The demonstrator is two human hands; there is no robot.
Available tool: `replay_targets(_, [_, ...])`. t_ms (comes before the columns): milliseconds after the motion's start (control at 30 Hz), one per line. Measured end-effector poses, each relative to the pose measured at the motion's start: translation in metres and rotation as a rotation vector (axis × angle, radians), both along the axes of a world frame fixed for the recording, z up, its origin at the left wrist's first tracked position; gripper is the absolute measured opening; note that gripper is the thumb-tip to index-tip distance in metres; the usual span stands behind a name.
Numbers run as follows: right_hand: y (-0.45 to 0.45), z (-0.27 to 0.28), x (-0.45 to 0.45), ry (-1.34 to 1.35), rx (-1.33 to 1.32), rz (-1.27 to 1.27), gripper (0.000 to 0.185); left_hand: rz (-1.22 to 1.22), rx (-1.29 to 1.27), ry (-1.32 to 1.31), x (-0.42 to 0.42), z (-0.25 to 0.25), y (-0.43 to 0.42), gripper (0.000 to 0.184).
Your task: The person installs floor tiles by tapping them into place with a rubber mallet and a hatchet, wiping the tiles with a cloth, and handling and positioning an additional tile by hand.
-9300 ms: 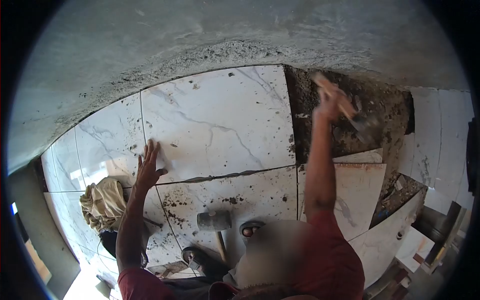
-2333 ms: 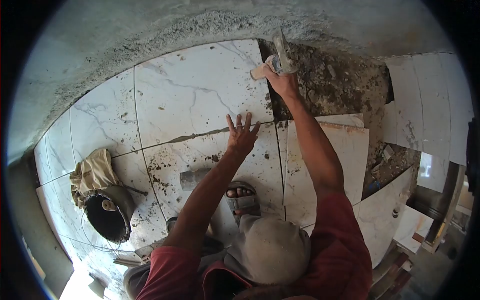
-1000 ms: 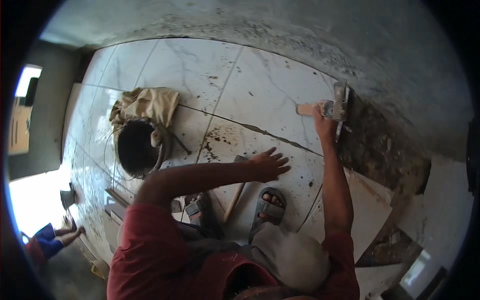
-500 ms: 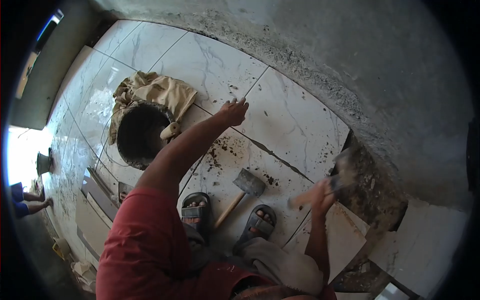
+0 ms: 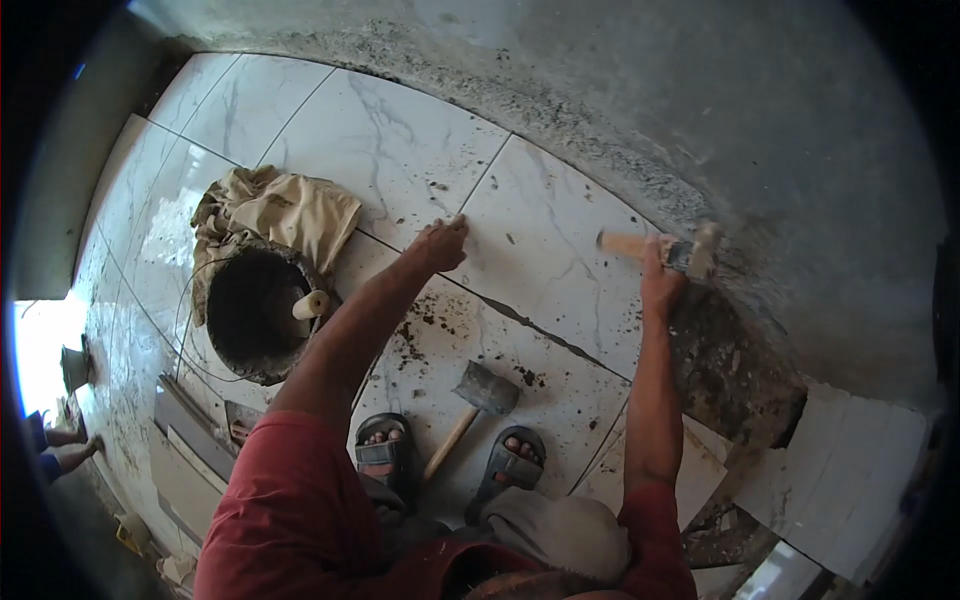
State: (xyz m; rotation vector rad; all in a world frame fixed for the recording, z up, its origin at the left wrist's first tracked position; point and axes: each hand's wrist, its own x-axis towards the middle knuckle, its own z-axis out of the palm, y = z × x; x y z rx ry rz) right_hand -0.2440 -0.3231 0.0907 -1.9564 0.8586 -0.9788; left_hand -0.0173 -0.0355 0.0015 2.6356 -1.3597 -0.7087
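My left hand reaches forward, its fingertips on the white marbled floor tile at the joint with its neighbours. Nothing is held in it. My right hand is closed round a hammer with a pale wooden handle, which lies crosswise near the tile's wall-side edge. Whether the hammer touches the tile I cannot tell. A mallet with a dark, wide head and wooden handle lies between my sandalled feet. Dark crumbs of dirt are scattered over the tiles around it.
A mortar-caked black bucket with a pale-handled tool in it stands at left beside a beige cloth. Loose tile pieces lie at lower left. Bare rubble borders the wall at right. Another person's hand shows at far left.
My right hand has swung the hammer forward from low at right to the tile near the wall. My left hand stays at the tile joint, while the view has shifted slightly.
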Motion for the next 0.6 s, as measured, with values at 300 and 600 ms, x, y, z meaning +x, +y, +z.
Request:
replay_targets(300, [0.000,-0.021,0.080,0.009,-0.093,0.162,0.019,0.041,-0.092,0.088,0.006,-0.001,0.002,0.045])
replay_targets(600, [0.038,-0.011,0.070,-0.015,-0.039,0.219,0.022,-0.014,-0.050,0.104,0.010,-0.001,0.006,0.051])
